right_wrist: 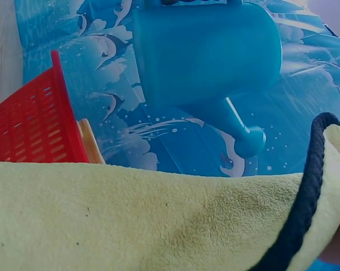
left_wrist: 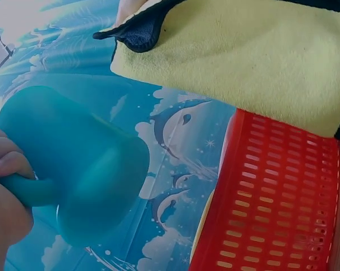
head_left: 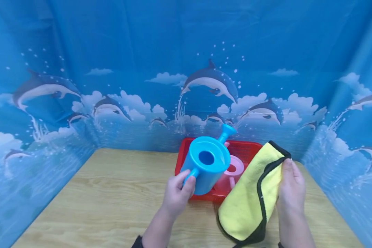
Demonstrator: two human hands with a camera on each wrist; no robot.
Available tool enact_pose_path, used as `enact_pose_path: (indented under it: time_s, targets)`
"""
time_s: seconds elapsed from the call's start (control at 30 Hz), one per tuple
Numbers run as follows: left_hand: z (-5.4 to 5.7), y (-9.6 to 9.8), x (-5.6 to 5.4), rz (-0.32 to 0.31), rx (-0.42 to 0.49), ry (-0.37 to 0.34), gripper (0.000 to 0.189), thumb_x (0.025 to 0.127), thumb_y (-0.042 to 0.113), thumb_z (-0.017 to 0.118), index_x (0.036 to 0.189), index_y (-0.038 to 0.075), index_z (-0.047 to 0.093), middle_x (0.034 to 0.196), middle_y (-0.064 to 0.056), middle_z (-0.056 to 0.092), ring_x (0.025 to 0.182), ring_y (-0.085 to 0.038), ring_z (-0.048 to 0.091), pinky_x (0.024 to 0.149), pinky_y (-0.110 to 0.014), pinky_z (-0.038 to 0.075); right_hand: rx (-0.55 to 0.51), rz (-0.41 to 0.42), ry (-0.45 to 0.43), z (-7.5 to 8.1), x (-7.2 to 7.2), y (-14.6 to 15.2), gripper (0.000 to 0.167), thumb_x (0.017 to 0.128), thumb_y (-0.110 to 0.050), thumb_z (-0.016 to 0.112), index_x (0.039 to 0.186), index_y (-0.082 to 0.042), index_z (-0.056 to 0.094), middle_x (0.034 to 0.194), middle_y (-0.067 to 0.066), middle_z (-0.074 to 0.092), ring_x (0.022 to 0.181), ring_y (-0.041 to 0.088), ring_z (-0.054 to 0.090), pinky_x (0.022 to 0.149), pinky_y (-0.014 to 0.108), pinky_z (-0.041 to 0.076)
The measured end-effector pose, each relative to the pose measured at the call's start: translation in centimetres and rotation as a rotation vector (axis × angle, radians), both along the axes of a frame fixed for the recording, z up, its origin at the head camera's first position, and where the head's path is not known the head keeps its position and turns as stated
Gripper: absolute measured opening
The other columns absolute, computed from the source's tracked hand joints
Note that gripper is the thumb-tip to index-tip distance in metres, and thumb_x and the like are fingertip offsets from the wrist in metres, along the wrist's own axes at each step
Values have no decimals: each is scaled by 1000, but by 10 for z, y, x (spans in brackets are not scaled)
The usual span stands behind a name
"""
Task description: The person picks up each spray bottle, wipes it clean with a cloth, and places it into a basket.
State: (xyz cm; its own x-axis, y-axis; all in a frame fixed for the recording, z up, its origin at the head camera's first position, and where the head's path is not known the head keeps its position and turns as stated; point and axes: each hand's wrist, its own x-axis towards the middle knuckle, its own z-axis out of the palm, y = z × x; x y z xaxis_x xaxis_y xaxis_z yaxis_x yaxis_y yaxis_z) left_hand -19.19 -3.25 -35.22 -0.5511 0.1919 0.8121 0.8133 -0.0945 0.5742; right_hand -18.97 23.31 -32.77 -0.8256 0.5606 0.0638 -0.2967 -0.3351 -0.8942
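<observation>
My left hand point(head_left: 179, 193) grips the handle of a blue toy watering can point(head_left: 201, 168), holding it raised over the left part of a red basket point(head_left: 181, 156). The can's spout points away to the right, and its round top opening faces me. In my right hand point(head_left: 291, 186) is a yellow cloth point(head_left: 251, 196) with black edging, pinched near its top corner and hanging down in a fold in front of the basket. A pink watering can point(head_left: 235, 165) sits in the basket, partly hidden behind the blue can.
The red basket has slotted walls point(left_wrist: 265, 203) and stands at the back of a wood-grain table point(head_left: 117, 193). A blue curtain point(head_left: 136, 44) printed with dolphins and clouds encloses the table at the back and both sides.
</observation>
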Motion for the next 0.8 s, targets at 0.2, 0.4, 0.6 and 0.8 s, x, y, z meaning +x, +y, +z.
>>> enact_pose_path:
  time_s: [0.2, 0.4, 0.6, 0.8]
  targets:
    - [-1, 1, 0, 136, -93, 76, 35, 101, 24, 50, 71, 8, 42, 53, -6, 41, 52, -5, 41, 54, -19, 45, 14, -19, 47, 2, 1, -3, 21, 98, -29, 53, 95, -20, 72, 80, -7, 70, 74, 1, 63, 67, 13, 51]
    - [-2, 1, 0, 278, -189, 213, 42, 102, 37, 43, 70, 11, 43, 54, 0, 42, 50, -3, 39, 53, -10, 40, 4, -36, 28, 4, 2, -3, 23, 97, -32, 55, 90, -17, 71, 74, -7, 68, 68, 1, 61, 63, 14, 51]
    - [-2, -1, -2, 434, -290, 364, 43, 101, 43, 44, 70, 13, 44, 53, 4, 43, 47, -2, 40, 53, -5, 35, -9, -37, 35, 5, 2, -3, 24, 97, -32, 55, 91, -16, 71, 74, -6, 68, 68, 1, 61, 63, 14, 51]
    - [1, -2, -4, 541, -363, 490, 44, 100, 46, 44, 69, 15, 44, 51, 6, 42, 42, -1, 38, 51, -4, 30, 8, -42, 12, 5, 2, -2, 25, 97, -33, 55, 89, -16, 71, 72, -6, 66, 66, 2, 60, 62, 15, 50]
